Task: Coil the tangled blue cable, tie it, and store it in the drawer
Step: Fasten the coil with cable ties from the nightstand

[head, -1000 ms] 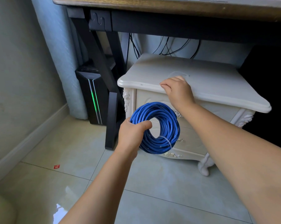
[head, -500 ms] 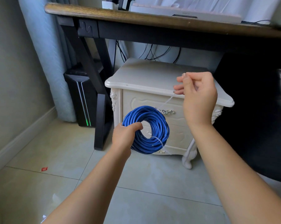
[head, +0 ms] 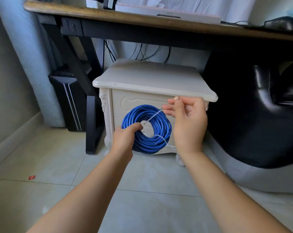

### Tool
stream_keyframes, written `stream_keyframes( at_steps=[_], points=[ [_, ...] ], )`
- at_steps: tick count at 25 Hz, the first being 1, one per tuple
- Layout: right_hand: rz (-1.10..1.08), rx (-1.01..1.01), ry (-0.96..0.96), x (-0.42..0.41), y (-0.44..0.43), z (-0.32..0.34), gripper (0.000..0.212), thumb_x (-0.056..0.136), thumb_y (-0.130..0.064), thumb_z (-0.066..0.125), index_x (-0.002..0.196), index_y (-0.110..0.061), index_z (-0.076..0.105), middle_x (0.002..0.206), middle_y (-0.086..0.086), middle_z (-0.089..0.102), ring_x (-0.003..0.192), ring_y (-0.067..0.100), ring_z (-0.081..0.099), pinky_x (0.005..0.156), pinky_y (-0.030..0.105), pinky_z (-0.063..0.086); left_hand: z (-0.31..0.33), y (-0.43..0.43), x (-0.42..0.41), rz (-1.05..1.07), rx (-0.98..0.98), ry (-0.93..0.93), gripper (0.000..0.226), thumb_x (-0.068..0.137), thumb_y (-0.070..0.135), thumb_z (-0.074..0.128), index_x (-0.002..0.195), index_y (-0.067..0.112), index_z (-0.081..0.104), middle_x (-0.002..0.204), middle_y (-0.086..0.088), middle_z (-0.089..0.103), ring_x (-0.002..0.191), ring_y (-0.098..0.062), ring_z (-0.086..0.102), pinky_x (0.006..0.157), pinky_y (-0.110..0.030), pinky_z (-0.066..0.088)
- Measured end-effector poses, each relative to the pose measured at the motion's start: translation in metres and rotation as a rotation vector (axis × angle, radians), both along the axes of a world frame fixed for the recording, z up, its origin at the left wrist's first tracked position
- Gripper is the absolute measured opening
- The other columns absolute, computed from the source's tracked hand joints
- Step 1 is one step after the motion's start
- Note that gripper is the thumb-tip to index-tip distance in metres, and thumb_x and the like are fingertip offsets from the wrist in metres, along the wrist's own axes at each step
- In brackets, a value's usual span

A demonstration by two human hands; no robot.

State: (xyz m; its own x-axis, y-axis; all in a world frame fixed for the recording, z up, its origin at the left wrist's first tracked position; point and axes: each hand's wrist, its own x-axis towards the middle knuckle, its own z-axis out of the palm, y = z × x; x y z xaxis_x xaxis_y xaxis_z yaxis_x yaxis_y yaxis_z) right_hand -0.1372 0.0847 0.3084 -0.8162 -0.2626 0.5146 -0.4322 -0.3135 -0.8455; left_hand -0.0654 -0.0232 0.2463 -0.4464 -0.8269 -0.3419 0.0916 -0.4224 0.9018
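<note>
Left hand [head: 125, 137] grips the coiled blue cable [head: 161, 132]; right hand [head: 188, 125] pinches a white tie [head: 153, 117] across it, nightstand [head: 150, 78] just beyond.

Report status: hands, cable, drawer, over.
Left hand grips blue cable coil. Right hand pinches white cable tie, tip at the coil's hole. Nightstand drawers shut, coil held in front of them.

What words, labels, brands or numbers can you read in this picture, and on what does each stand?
None can be read.
Red scrap on the floor: any print is too small to read.
White device on the desk: its dark strip is blurred, unreadable.
</note>
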Motion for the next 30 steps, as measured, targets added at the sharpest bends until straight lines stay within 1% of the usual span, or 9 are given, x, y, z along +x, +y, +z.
stream_keyframes(
  at_steps=[5,8,11,14,18,20,23,26,30],
  points=[
    [0.046,-0.004,-0.043,0.022,0.003,-0.017,0.012,0.1,-0.009,0.051,0.089,-0.013,0.049,0.088,0.007,0.071,0.078,0.017,0.074,0.072,0.034,0.06,0.003,0.009,-0.001,-0.036,0.097,0.109,0.015,0.077,0.01,0.068,0.092,0.008,0.067,0.074,-0.006,0.066,0.061,-0.016,0.062,0.059,-0.028,0.047],
    [0.1,-0.032,-0.238,0.023,0.001,-0.018,0.01,0.102,-0.01,0.047,0.093,-0.006,0.047,0.093,0.016,0.071,0.079,0.021,0.075,0.071,0.031,0.06,0.001,0.004,-0.002,-0.025,0.144,0.191,0.014,0.079,0.009,0.067,0.092,0.009,0.067,0.071,-0.004,0.068,0.065,-0.015,0.066,0.063,-0.029,0.052],
    [0.159,-0.082,-0.422,0.016,-0.002,-0.015,0.012,0.103,-0.012,0.045,0.101,-0.001,0.048,0.091,0.021,0.071,0.077,0.025,0.075,0.067,0.028,0.059,0.001,0.0,-0.001,-0.018,0.112,0.221,0.015,0.08,0.008,0.066,0.095,0.006,0.068,0.078,-0.006,0.067,0.07,-0.017,0.064,0.067,-0.032,0.052],
    [0.202,-0.103,-0.503,0.006,-0.002,-0.012,0.013,0.103,-0.012,0.046,0.104,0.001,0.047,0.089,0.023,0.07,0.075,0.027,0.075,0.066,0.027,0.059,0.0,-0.003,0.0,-0.001,0.048,0.229,0.011,0.079,0.003,0.066,0.089,0.007,0.066,0.078,-0.007,0.063,0.071,-0.017,0.061,0.069,-0.034,0.049],
    [0.339,0.086,-0.33,-0.012,0.005,-0.007,0.006,0.098,-0.011,0.056,0.1,-0.009,0.051,0.093,0.015,0.072,0.08,0.024,0.074,0.072,0.03,0.059,0.003,-0.007,0.001,-0.053,0.003,0.227,0.014,0.077,0.0,0.064,0.09,0.008,0.063,0.073,-0.007,0.06,0.064,-0.017,0.057,0.063,-0.032,0.046],
    [0.456,0.253,-0.208,-0.025,0.014,-0.004,0.016,0.092,-0.003,0.062,0.104,-0.012,0.058,0.101,0.013,0.072,0.084,0.019,0.073,0.077,0.027,0.058,0.006,-0.01,0.003,-0.088,0.011,0.208,0.01,0.078,0.001,0.064,0.086,0.007,0.063,0.069,-0.006,0.06,0.062,-0.017,0.056,0.063,-0.032,0.045],
    [0.57,0.485,-0.096,-0.04,0.025,-0.001,0.024,0.087,0.013,0.06,0.107,0.001,0.064,0.108,0.015,0.07,0.083,0.01,0.071,0.08,0.021,0.057,0.01,-0.015,0.009,-0.147,0.027,0.169,0.008,0.08,0.003,0.063,0.087,0.006,0.064,0.067,-0.005,0.061,0.063,-0.018,0.058,0.065,-0.033,0.048],
    [0.588,0.63,-0.023,-0.042,0.027,-0.006,0.024,0.088,0.011,0.06,0.101,-0.007,0.069,0.098,0.009,0.072,0.083,0.005,0.071,0.082,0.017,0.055,0.012,-0.016,0.012,-0.194,0.013,0.131,0.008,0.08,0.002,0.064,0.087,0.005,0.064,0.068,-0.006,0.061,0.062,-0.018,0.06,0.063,-0.032,0.05],
    [0.577,0.727,0.065,-0.038,0.027,-0.013,0.029,0.086,0.005,0.066,0.104,-0.017,0.071,0.102,-0.006,0.073,0.09,0.01,0.07,0.086,0.021,0.054,0.012,-0.012,0.011,-0.24,0.007,0.094,0.014,0.08,0.003,0.065,0.094,0.003,0.064,0.069,-0.006,0.062,0.061,-0.018,0.06,0.059,-0.03,0.051]
  ],
)
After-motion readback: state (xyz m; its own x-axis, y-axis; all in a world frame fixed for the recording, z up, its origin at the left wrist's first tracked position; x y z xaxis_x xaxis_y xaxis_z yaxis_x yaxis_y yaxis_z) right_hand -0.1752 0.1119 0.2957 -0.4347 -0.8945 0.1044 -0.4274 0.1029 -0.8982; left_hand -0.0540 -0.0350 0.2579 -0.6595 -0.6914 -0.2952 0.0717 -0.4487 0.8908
